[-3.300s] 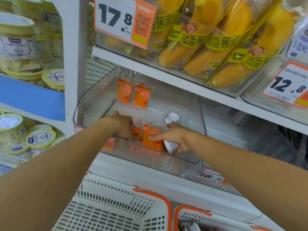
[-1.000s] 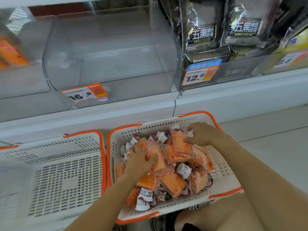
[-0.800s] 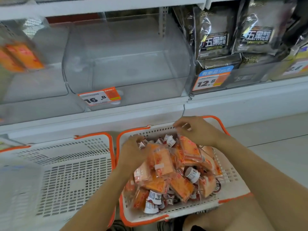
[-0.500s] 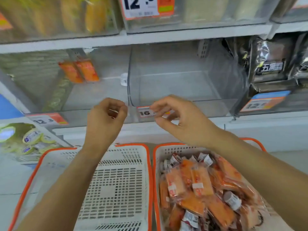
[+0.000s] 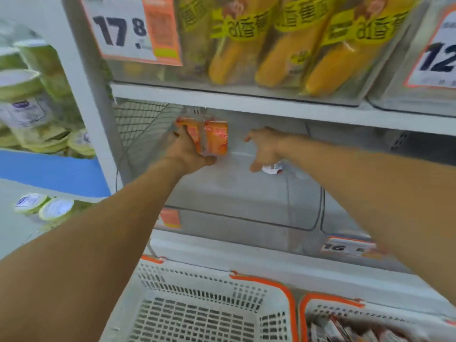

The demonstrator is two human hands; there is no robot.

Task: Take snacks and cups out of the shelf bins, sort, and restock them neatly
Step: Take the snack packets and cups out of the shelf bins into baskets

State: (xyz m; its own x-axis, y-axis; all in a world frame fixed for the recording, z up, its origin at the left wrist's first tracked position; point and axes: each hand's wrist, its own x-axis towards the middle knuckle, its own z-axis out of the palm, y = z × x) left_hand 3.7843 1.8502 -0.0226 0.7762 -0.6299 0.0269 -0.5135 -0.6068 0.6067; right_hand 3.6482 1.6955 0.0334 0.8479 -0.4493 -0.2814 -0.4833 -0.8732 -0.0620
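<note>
The upright orange plastic snack packets [image 5: 215,139] are gripped by the left hand [image 5: 188,154]; at three o'clock, the right hand [image 5: 265,148] is spread wide, just above the small white cup [image 5: 271,168].

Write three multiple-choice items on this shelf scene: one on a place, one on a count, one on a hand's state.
1. Where are the orange snack packs?
A. at the back of the clear bin
B. in the white basket
C. on the floor

2. How many orange packs stand in that bin?
A. five
B. two
C. none

3. What is the left hand doing?
A. hanging idle
B. gripping a basket handle
C. touching the packs

Answers: 1 A, they stand against its rear wall; 2 B, a pair side by side; 3 C, its fingers lie on the left pack.
</note>
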